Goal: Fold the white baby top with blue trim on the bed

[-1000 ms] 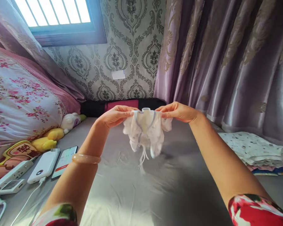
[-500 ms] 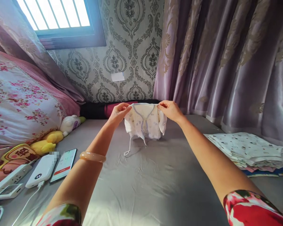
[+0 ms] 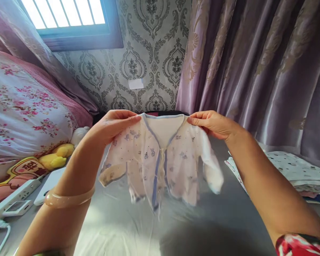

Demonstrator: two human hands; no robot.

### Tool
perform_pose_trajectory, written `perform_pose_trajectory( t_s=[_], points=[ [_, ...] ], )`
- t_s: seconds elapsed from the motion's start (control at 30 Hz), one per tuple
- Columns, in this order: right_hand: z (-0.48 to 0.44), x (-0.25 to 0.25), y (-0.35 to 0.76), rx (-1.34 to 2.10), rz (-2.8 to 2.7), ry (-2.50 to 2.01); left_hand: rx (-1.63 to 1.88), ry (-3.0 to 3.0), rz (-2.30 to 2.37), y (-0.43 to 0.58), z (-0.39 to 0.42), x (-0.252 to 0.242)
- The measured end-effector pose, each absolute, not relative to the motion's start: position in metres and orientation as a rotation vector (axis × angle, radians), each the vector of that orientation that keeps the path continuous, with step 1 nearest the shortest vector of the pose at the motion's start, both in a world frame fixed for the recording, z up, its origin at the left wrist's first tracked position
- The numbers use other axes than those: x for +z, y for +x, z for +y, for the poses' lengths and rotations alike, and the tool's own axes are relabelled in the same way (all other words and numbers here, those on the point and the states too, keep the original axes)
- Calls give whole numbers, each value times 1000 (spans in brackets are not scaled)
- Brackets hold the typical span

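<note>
I hold a small white baby shirt point(image 3: 162, 160) with blue trim and tiny prints up in the air over the grey bed sheet point(image 3: 128, 227). My left hand point(image 3: 113, 124) pinches its left shoulder, and my right hand point(image 3: 214, 124) pinches the right shoulder. The shirt hangs spread out, front facing me, with both sleeves dangling and a tie string at the middle. Its lower edge is blurred by motion. A pale bangle point(image 3: 68, 199) circles my left wrist.
A stack of folded spotted cloths point(image 3: 296, 170) lies at the right. At the left are a floral quilt point(image 3: 24, 106), yellow plush toy point(image 3: 54, 158), white power strip point(image 3: 13, 199) and power bank point(image 3: 49, 183). Purple curtains point(image 3: 256, 60) hang behind, patterned wallpaper and a window beyond.
The shirt was bunched and held far out near the bed; now it is lifted closer to me and shaken open, my hands wider apart on its shoulders.
</note>
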State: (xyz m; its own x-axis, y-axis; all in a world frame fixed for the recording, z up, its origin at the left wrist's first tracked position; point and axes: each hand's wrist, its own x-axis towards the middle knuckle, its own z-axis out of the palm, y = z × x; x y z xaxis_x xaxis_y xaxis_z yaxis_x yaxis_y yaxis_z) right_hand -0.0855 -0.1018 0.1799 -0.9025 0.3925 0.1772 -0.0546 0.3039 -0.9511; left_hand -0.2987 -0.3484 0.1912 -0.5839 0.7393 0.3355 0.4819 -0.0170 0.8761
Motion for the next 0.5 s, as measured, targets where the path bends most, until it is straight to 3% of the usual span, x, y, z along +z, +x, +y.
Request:
perform_pose_trajectory(
  t_s=[0.13,0.33,0.5],
  points=[
    [-83,131,-112,1635,-2398,-443,1232,1198,2068,-334,-323,142],
    [-70,10,-147,775,-2859,-726,824,1189,2492,-347,-272,8],
    [-78,-30,-146,442,-2880,-692,642,1170,2642,-336,-261,-30]
  ],
)
